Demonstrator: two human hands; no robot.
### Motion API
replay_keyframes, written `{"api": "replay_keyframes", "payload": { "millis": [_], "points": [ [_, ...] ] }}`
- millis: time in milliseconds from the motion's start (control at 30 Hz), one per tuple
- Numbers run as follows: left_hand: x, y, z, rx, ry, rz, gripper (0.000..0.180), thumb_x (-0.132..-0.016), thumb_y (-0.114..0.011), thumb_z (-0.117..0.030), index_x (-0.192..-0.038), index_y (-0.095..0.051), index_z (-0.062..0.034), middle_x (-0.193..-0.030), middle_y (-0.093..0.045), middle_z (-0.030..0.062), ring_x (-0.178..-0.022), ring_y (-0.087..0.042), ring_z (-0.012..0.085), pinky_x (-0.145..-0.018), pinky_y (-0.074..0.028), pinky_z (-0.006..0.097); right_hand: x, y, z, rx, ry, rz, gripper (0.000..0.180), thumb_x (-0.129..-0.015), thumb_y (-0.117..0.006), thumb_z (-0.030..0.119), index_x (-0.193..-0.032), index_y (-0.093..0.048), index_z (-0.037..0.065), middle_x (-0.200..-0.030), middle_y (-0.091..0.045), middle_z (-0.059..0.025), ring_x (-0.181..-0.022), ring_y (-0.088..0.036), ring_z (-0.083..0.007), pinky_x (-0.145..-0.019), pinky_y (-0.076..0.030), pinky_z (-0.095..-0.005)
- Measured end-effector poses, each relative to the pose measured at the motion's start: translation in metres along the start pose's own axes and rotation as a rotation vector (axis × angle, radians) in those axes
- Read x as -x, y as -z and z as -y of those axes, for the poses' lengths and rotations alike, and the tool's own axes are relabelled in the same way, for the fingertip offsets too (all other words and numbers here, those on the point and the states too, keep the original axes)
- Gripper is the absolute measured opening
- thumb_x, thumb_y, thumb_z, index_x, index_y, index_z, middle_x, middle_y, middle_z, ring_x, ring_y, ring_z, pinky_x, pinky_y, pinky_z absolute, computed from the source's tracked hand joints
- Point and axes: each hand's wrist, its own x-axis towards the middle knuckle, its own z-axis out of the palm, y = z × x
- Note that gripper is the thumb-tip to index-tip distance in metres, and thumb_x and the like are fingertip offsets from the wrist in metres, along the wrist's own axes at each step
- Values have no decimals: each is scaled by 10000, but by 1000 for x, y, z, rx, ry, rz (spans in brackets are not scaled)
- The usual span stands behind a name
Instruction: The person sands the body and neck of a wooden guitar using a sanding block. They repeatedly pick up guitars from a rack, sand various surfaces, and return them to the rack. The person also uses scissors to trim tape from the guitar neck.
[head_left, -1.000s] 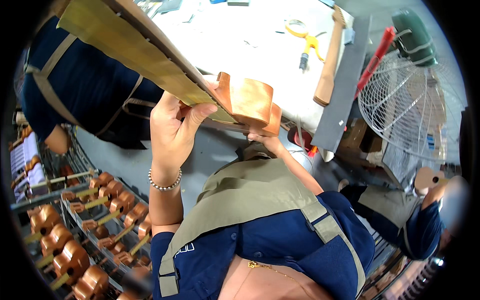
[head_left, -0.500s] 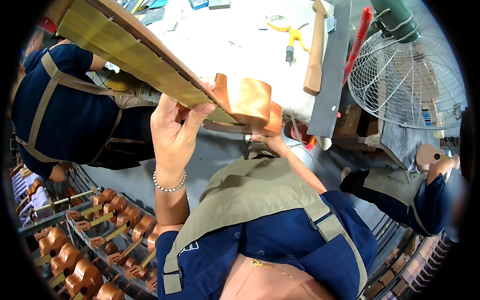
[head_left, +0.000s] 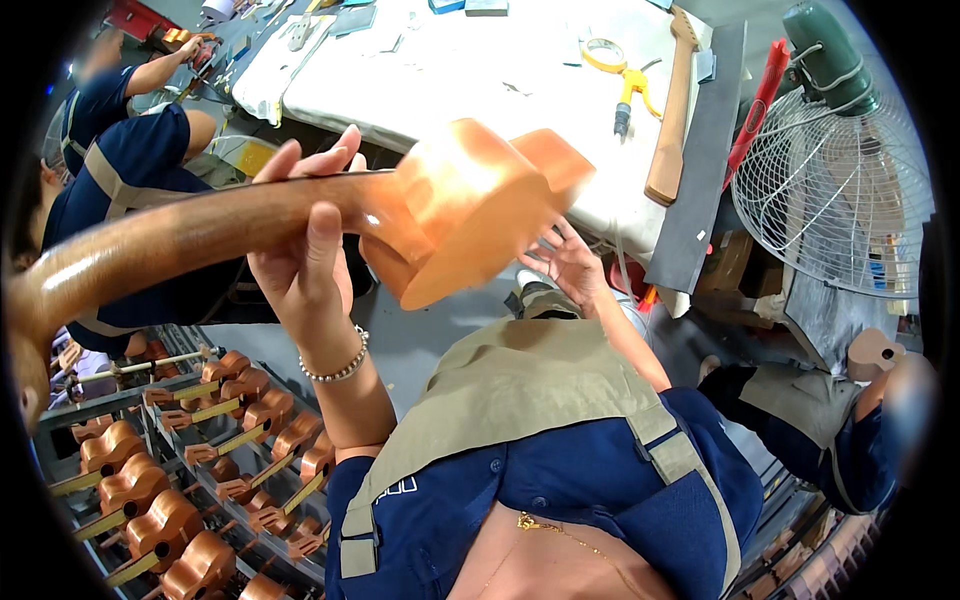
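Observation:
My left hand (head_left: 305, 245) is closed around the glossy brown neck of a ukulele (head_left: 470, 215), fingers on the far side and thumb on the near side. The neck runs to the left, its head end large and close at the picture's left edge. The orange-brown body, with its back and side showing, hangs in front of the white table. Just beyond the body's lower right edge is my right hand (head_left: 572, 265), fingers spread. Its fingertips lie close to the wood; I cannot tell whether they touch. The front of the instrument faces away and is hidden.
On the white-covered table (head_left: 400, 110) are yellow tape (head_left: 604, 55), a yellow-handled tool (head_left: 630, 95) and a loose neck (head_left: 672, 120). A caged fan (head_left: 835, 190) stands right. Racks of ukuleles (head_left: 165, 525) fill the lower left. Co-workers are at left and right.
The ukulele has turned over, from its yellow-taped fretboard side to its back. My left hand still grips the neck; my right hand has come off the body's underside, its fingers spreading.

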Motion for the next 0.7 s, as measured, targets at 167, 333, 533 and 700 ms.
{"api": "replay_keyframes", "payload": {
  "millis": [167, 333, 533, 700],
  "points": [
    [2, -12, 2, -307, 106, -23, 350, -791, -675, -39, -1079, -518, 81, -1104, -585, 191, -896, -609, 170, -764, -509, 260, -9, 7, -5, 386, -69, -141, 738, -769, -675, 108, -1369, -245, 129, -1279, -420, -84, -1105, -515, -249, -912, -466, -377],
    [0, -34, 11, -341, 160, 11, 338, -786, -693, -71, -1028, -527, 96, -1078, -599, 192, -831, -605, 121, -710, -511, 231, -8, 23, -24, 317, -149, -146, 643, -824, -661, 171, -1342, -282, 128, -1127, -534, -68, -963, -593, -199, -802, -507, -330],
    [-3, -44, 13, -341, 178, 0, 349, -794, -687, -82, -1048, -513, 83, -1081, -592, 193, -884, -593, 142, -761, -505, 254, -6, 19, -25, 331, -163, -178, 645, -830, -653, 159, -1347, -272, 106, -1148, -530, -86, -965, -592, -201, -811, -507, -336],
    [1, -38, 16, -325, 189, 8, 377, -799, -678, -66, -1094, -495, 81, -1085, -590, 191, -889, -594, 157, -791, -492, 264, -3, 26, -26, 379, -128, -161, 623, -866, -577, 323, -1359, -265, 103, -1205, -505, -119, -1038, -562, -228, -860, -482, -364]
  ]
}}
